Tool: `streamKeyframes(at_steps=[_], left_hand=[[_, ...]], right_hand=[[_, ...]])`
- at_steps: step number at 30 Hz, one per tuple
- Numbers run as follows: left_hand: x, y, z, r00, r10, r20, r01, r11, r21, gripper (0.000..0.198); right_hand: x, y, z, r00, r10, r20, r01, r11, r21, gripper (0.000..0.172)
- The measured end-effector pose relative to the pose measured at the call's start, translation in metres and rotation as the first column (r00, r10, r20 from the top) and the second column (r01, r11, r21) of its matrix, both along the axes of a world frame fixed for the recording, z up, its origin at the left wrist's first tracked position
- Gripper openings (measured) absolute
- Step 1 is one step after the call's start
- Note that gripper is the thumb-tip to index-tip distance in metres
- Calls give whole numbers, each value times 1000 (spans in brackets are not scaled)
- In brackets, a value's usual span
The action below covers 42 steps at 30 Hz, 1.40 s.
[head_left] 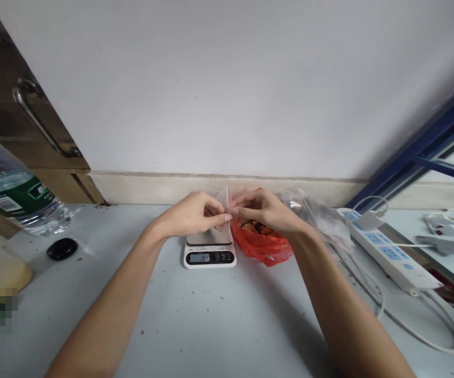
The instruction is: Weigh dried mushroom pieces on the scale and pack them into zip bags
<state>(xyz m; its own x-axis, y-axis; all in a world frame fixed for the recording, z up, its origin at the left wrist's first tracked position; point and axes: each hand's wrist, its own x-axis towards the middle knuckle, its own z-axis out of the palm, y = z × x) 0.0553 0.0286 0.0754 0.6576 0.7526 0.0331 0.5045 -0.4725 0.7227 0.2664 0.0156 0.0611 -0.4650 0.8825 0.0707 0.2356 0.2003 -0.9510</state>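
Observation:
My left hand [195, 214] and my right hand [264, 210] meet over a small clear zip bag [227, 198], each pinching its upper edge between thumb and fingers. The bag stands upright above the right side of a white kitchen scale [210, 257], whose lit display seems to read 184. What the bag contains is hidden behind my fingers. Just right of the scale, under my right hand, lies an open red plastic bag [268, 254] with brown dried pieces [256, 227] inside.
A pile of clear plastic bags [325, 218] lies right of the red bag. Farther right are a white power strip [388, 252] and its looping cable [423, 338]. At left stand a large water bottle [12, 184] and a black oval object [62, 249]. A wall [219, 94] rises behind.

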Motion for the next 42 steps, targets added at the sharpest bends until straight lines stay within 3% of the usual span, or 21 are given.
streamKeyframes(at_steps=[5,18,42], left_hand=[[-1,-2,2,1000,-21,-6,21,1000,-10,28],[3,-3,0,995,-26,-93,25,1000,-11,26],[9,-3,-3,999,12,33,-13,1000,5,20]], right_hand=[[2,1,-3,999,-41,13,41,998,-40,23],[-3,-1,-1,993,-101,68,99,995,32,15],[-13,-9,10,974,-222,39,222,975,-5,8]])
